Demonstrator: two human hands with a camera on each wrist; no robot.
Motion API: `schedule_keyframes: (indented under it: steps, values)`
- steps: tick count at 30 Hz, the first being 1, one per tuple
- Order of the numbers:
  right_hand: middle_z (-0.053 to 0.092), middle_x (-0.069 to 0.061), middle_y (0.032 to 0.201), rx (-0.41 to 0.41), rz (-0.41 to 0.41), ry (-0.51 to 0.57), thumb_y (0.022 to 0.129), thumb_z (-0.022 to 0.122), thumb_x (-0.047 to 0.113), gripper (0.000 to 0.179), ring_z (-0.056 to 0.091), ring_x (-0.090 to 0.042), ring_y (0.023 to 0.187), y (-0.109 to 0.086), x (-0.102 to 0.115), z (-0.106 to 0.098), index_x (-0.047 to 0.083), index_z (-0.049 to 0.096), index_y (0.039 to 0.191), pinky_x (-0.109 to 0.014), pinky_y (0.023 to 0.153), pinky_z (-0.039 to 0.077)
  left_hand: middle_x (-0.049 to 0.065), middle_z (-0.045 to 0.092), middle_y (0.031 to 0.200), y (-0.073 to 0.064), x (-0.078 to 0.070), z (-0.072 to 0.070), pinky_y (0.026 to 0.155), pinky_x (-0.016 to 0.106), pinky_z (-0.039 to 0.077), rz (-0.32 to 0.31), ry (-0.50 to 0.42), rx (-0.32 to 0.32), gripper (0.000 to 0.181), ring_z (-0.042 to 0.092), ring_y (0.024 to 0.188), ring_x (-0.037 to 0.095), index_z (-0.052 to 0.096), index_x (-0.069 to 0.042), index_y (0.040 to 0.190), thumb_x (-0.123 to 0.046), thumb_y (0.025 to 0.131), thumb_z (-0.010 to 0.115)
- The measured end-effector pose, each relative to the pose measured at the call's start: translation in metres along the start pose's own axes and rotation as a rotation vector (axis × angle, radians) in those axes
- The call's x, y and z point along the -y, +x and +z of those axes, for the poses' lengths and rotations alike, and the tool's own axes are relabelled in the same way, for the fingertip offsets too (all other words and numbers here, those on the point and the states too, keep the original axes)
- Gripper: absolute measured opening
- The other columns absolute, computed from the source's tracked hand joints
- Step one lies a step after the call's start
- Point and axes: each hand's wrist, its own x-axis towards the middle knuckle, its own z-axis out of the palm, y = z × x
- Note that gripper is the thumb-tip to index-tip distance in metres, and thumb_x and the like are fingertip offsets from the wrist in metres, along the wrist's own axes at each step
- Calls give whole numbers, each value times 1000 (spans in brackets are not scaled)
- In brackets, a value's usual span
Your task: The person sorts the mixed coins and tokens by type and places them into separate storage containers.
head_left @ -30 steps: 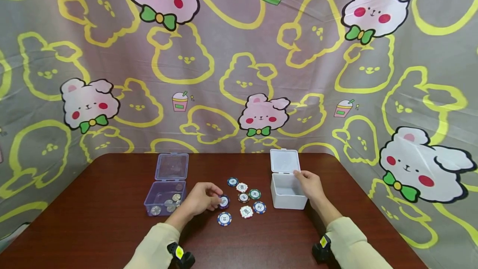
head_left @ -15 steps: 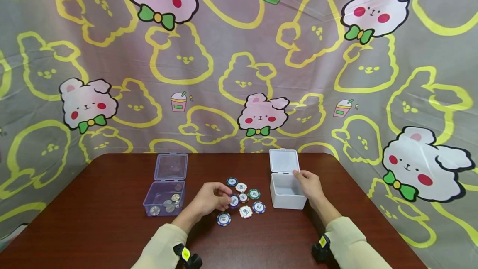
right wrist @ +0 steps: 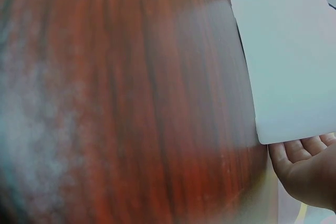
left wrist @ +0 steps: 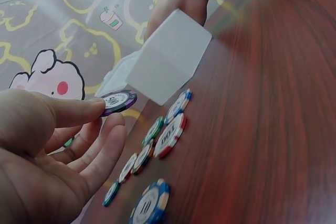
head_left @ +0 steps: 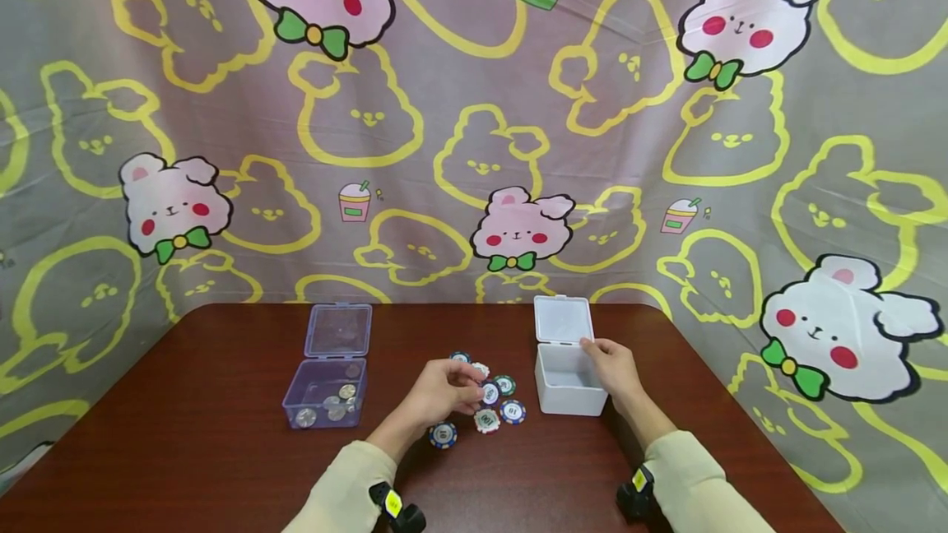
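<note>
My worktop is dark reddish-brown wood grain with a bit of glare on it, and right behind it hangs a grey fabric sheet covered in yellow bunny outlines plus white bunny faces with green bows. Both my arms reach in from the near edge in cream sleeves.

My left hand is up over the middle of the worktop, thumb and fingertips nearly together, pinching a round purple-edged poker chip by its side. The other fingers are loosely bent below it, and the chip is tilted and clear of the surface.

My right hand has hold of the far right corner of a square white plastic box, lid flipped up. Fingers are bent there; can't tell how tight the grip is.

The purple chip is left of that box, not touching it, above a loose spread of other coloured poker chips. One blue-and-cream chip marked 10 lies nearer me. Off to my left, well apart, is a see-through purple plastic box with silver coins inside.
</note>
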Motion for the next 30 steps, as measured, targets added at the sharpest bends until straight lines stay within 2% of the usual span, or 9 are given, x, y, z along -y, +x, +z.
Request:
schedule_keyframes:
  steps: [8, 15, 20, 27, 30]
  values:
    - [61, -16, 105, 3, 5, 4, 102, 60, 31, 43, 46, -28, 99, -2, 1, -1, -10, 65, 116, -36, 77, 37, 7, 64, 77, 5, -2, 17, 67, 42, 61, -15, -54, -28, 21, 68, 66, 19, 66, 15, 108, 11, 87, 69]
    - [61, -17, 106, 6, 2, 2, 102, 60, 32, 45, 48, -29, 101, -5, 4, -3, -11, 65, 115, -37, 78, 38, 10, 63, 82, 8, -8, 33, 70, 42, 60, -31, -93, -27, 23, 70, 70, 22, 64, 14, 110, 10, 88, 69]
    - [62, -20, 110, 12, -3, -1, 102, 60, 31, 45, 48, -30, 102, -5, 3, -4, -11, 64, 117, -37, 80, 38, 10, 64, 85, 12, -10, 43, 72, 41, 60, -59, -159, -27, 23, 71, 72, 22, 63, 13, 111, 8, 89, 69]
    - [61, -15, 102, 6, -5, 0, 101, 61, 32, 43, 47, -28, 98, -3, -1, -3, -10, 66, 113, -35, 76, 37, 12, 68, 87, 21, -13, 60, 71, 38, 60, -96, -251, -43, 23, 69, 69, 18, 64, 11, 112, 6, 90, 70]
    - [61, -17, 106, 2, -4, 1, 101, 61, 31, 43, 47, -29, 100, -2, -1, -2, -10, 66, 113, -36, 79, 37, 13, 69, 87, 25, -15, 68, 70, 37, 60, -104, -286, -55, 23, 69, 68, 18, 65, 11, 112, 7, 89, 70]
